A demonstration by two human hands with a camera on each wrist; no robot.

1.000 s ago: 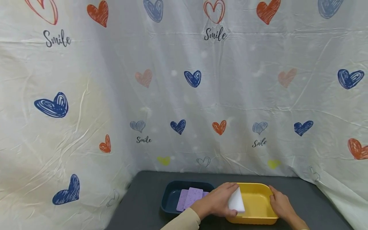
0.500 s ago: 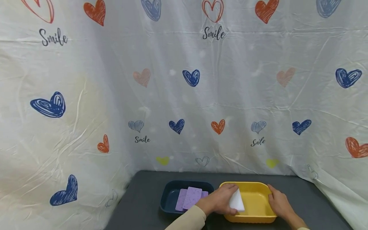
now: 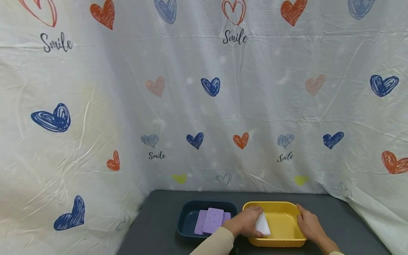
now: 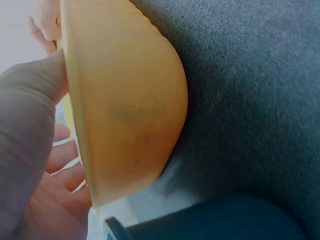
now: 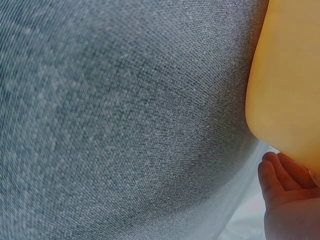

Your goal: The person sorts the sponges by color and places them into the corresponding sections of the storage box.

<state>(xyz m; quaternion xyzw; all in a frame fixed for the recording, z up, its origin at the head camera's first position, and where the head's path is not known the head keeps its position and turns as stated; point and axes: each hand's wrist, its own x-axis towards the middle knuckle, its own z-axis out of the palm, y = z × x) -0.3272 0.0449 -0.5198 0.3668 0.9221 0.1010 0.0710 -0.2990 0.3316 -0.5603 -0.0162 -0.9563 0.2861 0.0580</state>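
Note:
A yellow plastic tub (image 3: pixel 280 243) stands on the dark table in the head view. At its left end my left hand (image 3: pixel 246 222) reaches over the rim and grips a white sponge-like block (image 3: pixel 262 225) inside the tub. The left wrist view has the thumb (image 4: pixel 42 77) by the tub's rim and the fingers beyond it; the block is hidden there. My right hand (image 3: pixel 310 224) holds the tub's right rim, with fingers (image 5: pixel 272 180) against its outer side in the right wrist view.
Left of the yellow tub stands a dark blue tub (image 3: pixel 188 217) with several purple sponges (image 3: pixel 213 220) stacked in its right half. Both tubs sit close together on the dark grey table (image 3: pixel 153 226). Behind hangs a white heart-patterned curtain (image 3: pixel 178 106).
My left hand has lowered slightly into the yellow tub with the white block, and its sleeve has moved right. The right hand keeps its hold on the rim. The head view has shifted a little.

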